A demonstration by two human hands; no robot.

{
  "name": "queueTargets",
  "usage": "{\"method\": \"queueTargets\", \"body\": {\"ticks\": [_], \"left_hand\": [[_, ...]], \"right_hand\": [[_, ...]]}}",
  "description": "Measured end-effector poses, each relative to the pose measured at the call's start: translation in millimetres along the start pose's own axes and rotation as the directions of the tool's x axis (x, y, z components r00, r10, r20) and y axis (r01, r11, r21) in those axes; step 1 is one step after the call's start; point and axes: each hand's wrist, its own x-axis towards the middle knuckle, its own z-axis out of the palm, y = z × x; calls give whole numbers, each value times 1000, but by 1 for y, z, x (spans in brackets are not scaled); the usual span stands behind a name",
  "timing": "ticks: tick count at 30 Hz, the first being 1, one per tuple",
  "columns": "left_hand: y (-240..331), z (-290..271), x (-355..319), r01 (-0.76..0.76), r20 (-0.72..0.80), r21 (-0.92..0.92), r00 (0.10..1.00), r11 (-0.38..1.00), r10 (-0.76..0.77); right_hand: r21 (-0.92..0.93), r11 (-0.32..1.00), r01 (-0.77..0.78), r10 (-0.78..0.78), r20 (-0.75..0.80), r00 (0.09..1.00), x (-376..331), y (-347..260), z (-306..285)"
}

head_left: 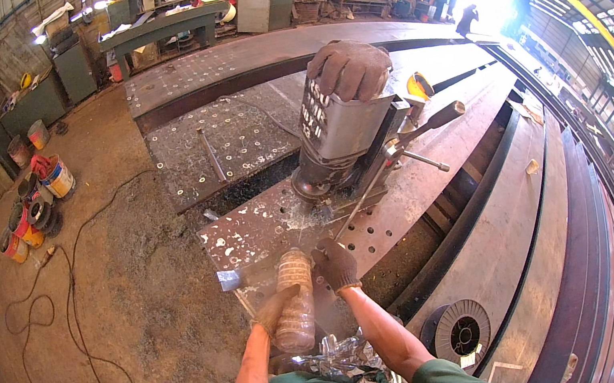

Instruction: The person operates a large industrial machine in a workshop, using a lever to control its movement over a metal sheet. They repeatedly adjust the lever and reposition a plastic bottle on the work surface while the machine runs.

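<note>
My left hand (276,310), in a brown glove, is wrapped round a cloudy, ridged plastic bottle (295,279). The bottle's top leans away from me toward a magnetic drill (338,133) standing on a rusty steel beam (250,237). My right hand (335,262), gloved too, is closed at the near end of a thin feed handle (362,202) that runs down from the drill's hub. Its fingers are partly hidden. Across the top of the drill's dark cylindrical body lies a brown work glove (350,71). Wet-looking shine and chips surround the drill's foot.
Drilled steel plates and long beams (487,202) stretch away, with dark gaps between them. A wire spool (460,330) lies at near right. Buckets (57,176) and a loose cable (75,311) are on the left floor. Bright glare surrounds a distant person (467,19).
</note>
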Motion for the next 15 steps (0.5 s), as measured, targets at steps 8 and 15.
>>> {"method": "queueTargets", "body": {"ticks": [8,15], "left_hand": [[11,8,-16,-22,16,-16,1000,1000,22],[16,11,-19,39,-17,-36,999,999,-40]], "right_hand": [[-1,999,37,-37,-17,999,0,4,3],[-14,999,32,-32,-3,999,1,5,3]]}}
